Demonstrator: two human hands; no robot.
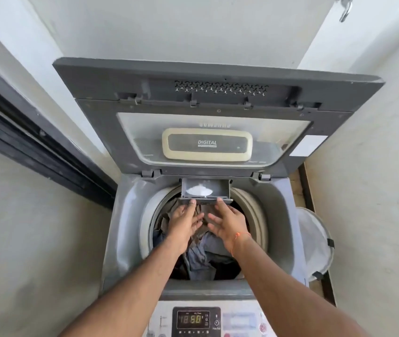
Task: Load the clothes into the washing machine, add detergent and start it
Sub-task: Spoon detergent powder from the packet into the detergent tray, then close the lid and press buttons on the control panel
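A grey top-loading washing machine (125, 215) stands with its lid (208, 98) raised. Clothes (203, 259) in grey, blue and dark tones fill the drum. At the drum's far rim the detergent drawer (222, 188) is pulled out, with white powder (199, 190) heaped in it. My left hand (183, 222) and my right hand (227, 222) reach over the drum, fingers spread, their fingertips touching the drawer's front edge. Neither hand holds anything. An orange thread circles my right wrist.
The control panel (198, 319) at the near edge is lit and shows digits. A white mesh laundry basket (315, 239) stands to the right of the machine. Walls close in on both sides; a dark door frame (23, 142) runs along the left.
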